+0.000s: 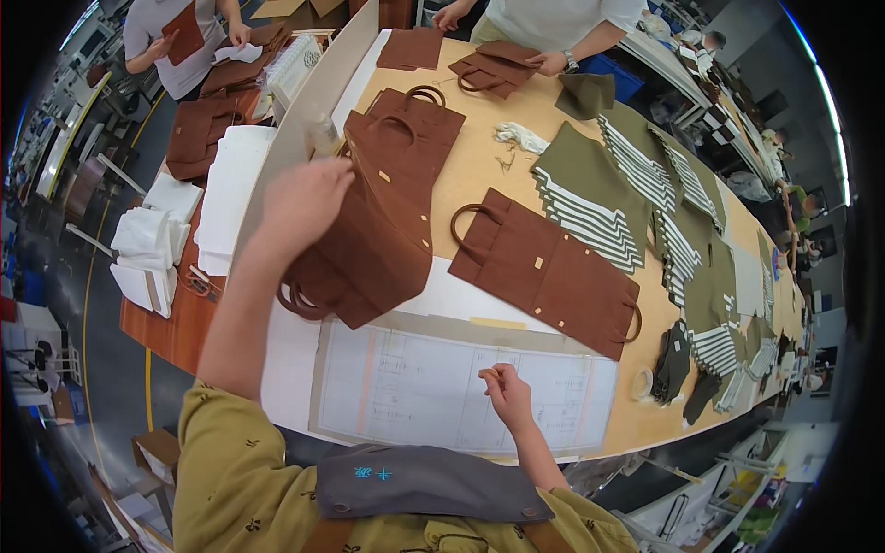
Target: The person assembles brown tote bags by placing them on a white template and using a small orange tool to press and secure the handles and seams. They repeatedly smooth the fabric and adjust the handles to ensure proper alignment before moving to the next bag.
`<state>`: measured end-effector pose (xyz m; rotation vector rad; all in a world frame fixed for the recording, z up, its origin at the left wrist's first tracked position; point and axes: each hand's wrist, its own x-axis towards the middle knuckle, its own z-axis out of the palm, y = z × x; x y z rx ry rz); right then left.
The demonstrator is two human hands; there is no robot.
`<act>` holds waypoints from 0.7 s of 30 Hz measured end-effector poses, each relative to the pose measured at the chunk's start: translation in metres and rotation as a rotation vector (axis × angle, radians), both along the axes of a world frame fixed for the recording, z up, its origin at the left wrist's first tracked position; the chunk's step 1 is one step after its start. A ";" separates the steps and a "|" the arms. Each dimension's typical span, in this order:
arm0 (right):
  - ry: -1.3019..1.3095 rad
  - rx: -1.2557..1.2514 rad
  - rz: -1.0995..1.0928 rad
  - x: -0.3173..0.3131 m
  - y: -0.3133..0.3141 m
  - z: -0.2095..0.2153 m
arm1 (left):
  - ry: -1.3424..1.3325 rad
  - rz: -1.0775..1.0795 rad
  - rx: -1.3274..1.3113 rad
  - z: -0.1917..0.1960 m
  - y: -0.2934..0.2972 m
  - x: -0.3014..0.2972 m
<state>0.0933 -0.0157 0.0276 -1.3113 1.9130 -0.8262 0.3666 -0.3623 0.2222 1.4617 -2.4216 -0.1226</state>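
My left hand [304, 198] is raised over the left edge of a stack of brown fabric bag pieces [383, 212] with round handles, fingers curled at the stack's upper left corner, next to a small pale bottle [323, 136]. My right hand [505, 392] rests on a large paper sheet with printed grids [415, 387], thumb and fingers pinched together; whether something tiny is between them cannot be made out. A single flat brown bag piece [553, 276] with handles at both ends lies just right of the stack.
Olive and striped fabric pieces [636, 194] cover the right of the wooden table [479, 161]. White sheets [230, 184] lie at left. Across the table another person's hands [548, 63] hold a brown piece; a second person [175, 37] works at far left. A tape roll [643, 382] sits near the front edge.
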 end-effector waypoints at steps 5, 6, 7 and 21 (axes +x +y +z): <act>0.123 -0.048 0.099 -0.025 -0.008 -0.007 | -0.244 -0.135 -0.370 0.094 -0.004 -0.016; 0.117 -0.049 0.088 -0.031 -0.004 -0.008 | -0.284 -0.189 -0.426 0.103 0.003 -0.024; 0.121 -0.049 0.071 -0.040 0.000 -0.009 | -0.344 -0.230 -0.466 0.104 0.020 -0.040; 0.008 0.036 0.003 -0.089 0.034 -0.029 | -0.410 -0.390 0.569 -0.080 0.262 -0.066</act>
